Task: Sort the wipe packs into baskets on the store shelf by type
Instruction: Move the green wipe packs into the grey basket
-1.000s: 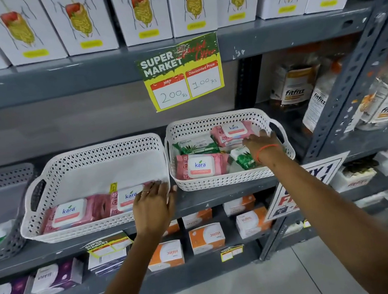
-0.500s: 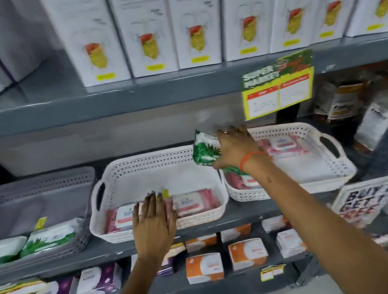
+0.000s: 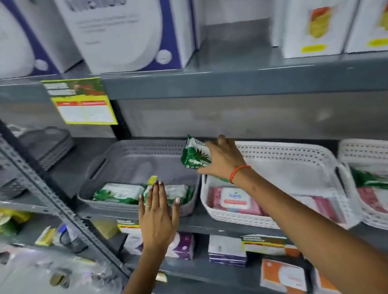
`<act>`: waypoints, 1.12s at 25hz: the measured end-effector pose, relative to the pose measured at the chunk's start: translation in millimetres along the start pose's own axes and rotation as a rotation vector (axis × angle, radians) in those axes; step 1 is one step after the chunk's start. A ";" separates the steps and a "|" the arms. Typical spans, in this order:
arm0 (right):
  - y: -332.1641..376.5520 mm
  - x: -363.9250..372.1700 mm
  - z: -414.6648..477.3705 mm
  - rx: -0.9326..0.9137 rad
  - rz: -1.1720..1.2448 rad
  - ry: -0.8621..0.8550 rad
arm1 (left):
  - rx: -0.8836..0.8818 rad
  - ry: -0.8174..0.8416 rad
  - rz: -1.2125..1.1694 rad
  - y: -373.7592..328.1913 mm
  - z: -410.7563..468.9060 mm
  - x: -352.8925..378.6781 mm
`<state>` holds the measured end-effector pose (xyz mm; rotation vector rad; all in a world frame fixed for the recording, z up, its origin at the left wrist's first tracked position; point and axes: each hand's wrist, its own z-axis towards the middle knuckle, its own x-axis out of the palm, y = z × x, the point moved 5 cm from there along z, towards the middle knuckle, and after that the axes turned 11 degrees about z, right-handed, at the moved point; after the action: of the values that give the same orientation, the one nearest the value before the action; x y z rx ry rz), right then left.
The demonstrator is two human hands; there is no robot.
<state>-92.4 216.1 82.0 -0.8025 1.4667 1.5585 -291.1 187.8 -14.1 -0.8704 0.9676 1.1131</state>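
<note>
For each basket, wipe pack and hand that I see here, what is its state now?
Grey basket: on the shelf, holds green packs lying flat.
Middle white basket: holds pink packs lying flat.
Right white basket: holds mixed pink and green packs.
Held green pack: in the air, between the grey and middle baskets.
Right hand: shut on the held green pack.
Left hand: open, empty, at the grey basket's front.

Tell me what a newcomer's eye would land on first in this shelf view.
First, the green wipe pack gripped in the right hand, raised at mid-frame between the grey basket and the white basket. Next, the left hand, fingers spread flat against the grey basket's front rim, where two more green packs lie. Then the pink wipe packs filling the white basket to the right.
</note>
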 end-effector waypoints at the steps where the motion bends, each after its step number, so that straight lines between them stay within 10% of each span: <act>1: 17.1 13.7 12.2 -0.033 0.010 0.016 | -0.076 -0.016 -0.013 21.9 0.3 0.0; 15: 172.1 190.6 89.4 -0.334 -0.014 0.645 | -0.338 -0.003 0.023 80.7 4.6 5.6; 28: 50.3 57.5 28.9 -0.209 0.178 0.289 | -0.163 -0.021 -0.060 -26.4 -16.9 -3.1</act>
<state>-160.4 254.2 57.7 -1.0800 1.6352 1.8095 -269.0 165.4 -14.8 -1.0110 0.8370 1.1589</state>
